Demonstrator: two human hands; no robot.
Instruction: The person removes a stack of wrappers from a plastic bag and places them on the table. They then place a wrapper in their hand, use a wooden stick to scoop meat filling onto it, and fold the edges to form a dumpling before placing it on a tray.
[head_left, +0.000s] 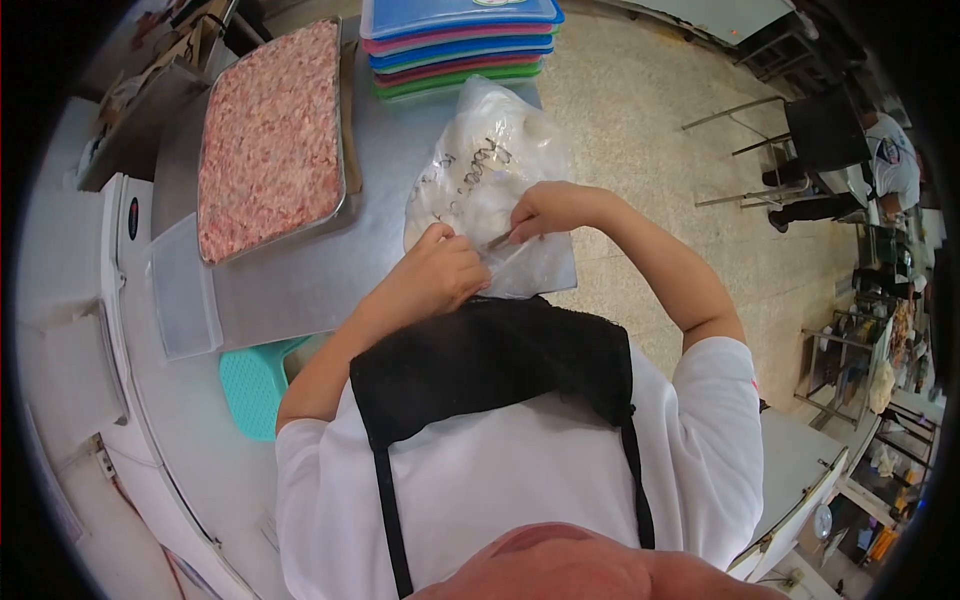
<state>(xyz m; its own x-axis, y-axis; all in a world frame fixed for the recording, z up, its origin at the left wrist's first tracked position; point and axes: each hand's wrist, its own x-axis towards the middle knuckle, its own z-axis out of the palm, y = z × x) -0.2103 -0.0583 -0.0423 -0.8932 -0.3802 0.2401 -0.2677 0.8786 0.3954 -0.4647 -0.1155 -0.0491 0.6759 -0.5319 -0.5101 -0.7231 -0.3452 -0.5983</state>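
Note:
A clear plastic bag [480, 140] with white contents and dark handwriting on it lies at the table's right corner, in front of my apron. My left hand [440, 268] is closed on the bag's near edge, its fingers bunched together. Pinched in my right hand [555, 210] is a small narrow blade-like tool [497, 241], pointing down and left toward the bag by my left fingers. Its exact kind is too small to make out.
A metal tray [346, 195] of ground meat [275, 140] sits on the steel table [270, 290]. Stacked coloured lids [460, 50] stand at the far end. A clear plastic container [185, 290] and turquoise stool [255, 385] are at left. Far right, a person [890, 165] is near a chair [825, 130].

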